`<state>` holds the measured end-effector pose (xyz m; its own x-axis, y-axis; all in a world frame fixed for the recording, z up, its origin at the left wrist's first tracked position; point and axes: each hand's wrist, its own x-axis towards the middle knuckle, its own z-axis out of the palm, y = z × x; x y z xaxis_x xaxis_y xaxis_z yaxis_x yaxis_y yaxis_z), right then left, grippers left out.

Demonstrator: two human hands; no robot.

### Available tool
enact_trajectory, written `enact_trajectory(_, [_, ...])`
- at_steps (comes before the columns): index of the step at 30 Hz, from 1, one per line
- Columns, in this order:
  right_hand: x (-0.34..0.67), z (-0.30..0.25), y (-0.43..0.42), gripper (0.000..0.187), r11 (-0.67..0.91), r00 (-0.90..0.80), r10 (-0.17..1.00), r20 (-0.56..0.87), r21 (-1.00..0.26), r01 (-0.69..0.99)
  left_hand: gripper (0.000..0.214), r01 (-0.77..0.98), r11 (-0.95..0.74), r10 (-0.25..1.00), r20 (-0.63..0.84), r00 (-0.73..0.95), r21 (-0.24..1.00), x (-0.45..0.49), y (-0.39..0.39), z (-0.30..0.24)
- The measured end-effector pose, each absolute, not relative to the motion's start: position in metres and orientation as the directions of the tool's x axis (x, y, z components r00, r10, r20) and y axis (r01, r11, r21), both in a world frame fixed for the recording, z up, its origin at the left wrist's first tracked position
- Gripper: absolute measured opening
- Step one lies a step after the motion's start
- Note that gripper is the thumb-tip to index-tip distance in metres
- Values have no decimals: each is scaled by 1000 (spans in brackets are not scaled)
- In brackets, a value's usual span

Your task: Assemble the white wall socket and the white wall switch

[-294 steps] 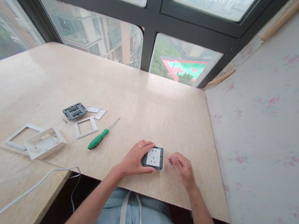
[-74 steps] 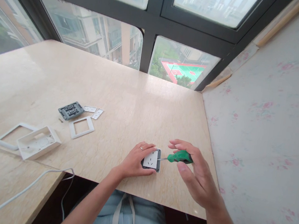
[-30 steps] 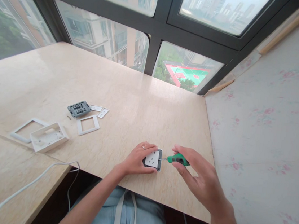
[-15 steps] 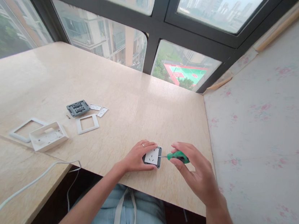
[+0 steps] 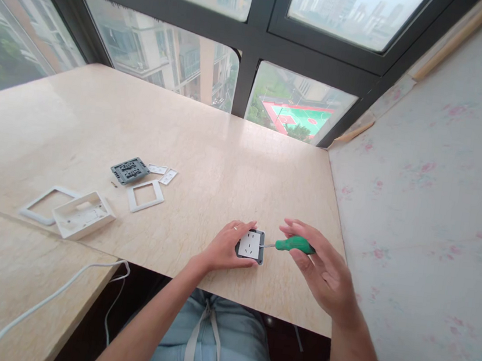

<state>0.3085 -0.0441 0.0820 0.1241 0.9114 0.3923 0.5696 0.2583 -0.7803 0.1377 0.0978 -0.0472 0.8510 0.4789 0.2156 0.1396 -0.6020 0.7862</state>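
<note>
A grey-framed wall socket [image 5: 251, 245] with a white face lies near the front edge of the beige stone table [image 5: 208, 159]. My left hand [image 5: 224, 247] is closed around its left side and holds it down. My right hand [image 5: 322, 268] grips a green-handled screwdriver [image 5: 293, 245] that lies nearly level. Its metal tip touches the socket's right edge.
Off to the left lie a grey switch module [image 5: 130, 170], two small white plates [image 5: 163, 172], a white frame [image 5: 145, 195], a white back box [image 5: 83, 214] and another white frame [image 5: 46, 212]. A white cable [image 5: 55, 298] hangs off the front edge. A flowered wall [image 5: 433, 186] stands on the right.
Ten seconds ago the screwdriver lay on the table to the left; my right hand has since picked it up. In the last second its tip has stayed at the socket's right edge.
</note>
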Motion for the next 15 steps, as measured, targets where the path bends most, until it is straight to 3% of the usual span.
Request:
enact_trajectory(5, [311,79,-40,44,291,107,819,564,-568,770,97,119,-604,472,233,851,788,138,98,-50])
enact_trajectory(11, [301,82,-47,43,207,163,909,384,-755,622,101,111,-607,475,247,844,787,138,97,-54])
enact_trajectory(15, [298,83,-49,43,176,195,919,342,-800,574,114,87,-574,495,261,829,814,135,99,-58])
